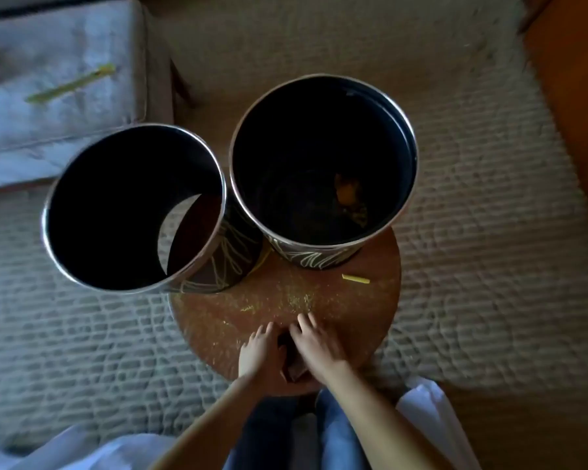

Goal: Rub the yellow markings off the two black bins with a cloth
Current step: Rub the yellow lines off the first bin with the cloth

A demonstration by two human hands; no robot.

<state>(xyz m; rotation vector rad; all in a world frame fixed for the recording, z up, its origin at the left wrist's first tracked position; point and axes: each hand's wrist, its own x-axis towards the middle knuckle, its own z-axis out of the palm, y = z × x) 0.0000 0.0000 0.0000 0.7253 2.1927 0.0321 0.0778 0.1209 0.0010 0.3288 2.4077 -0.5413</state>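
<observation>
Two black bins with silver rims stand on a round brown table [370, 300]. The left bin [218, 266] overhangs the table's left edge and the right bin [316, 257] stands at the back; both carry pale yellow scribbles on their outer walls. Near the table's front edge my left hand [257, 351] and my right hand [314, 347] lie side by side, fingers spread, on a small dark brown cloth [294, 368] that shows between them. Whether either hand grips the cloth is unclear.
Yellow crumbs are scattered over the tabletop, and a short yellow stick [355, 279] lies right of centre. Something orange-yellow [347, 193] lies inside the right bin. A grey cushioned seat [58, 79] with a yellow-green stick [72, 83] sits at the upper left. Woven carpet surrounds the table.
</observation>
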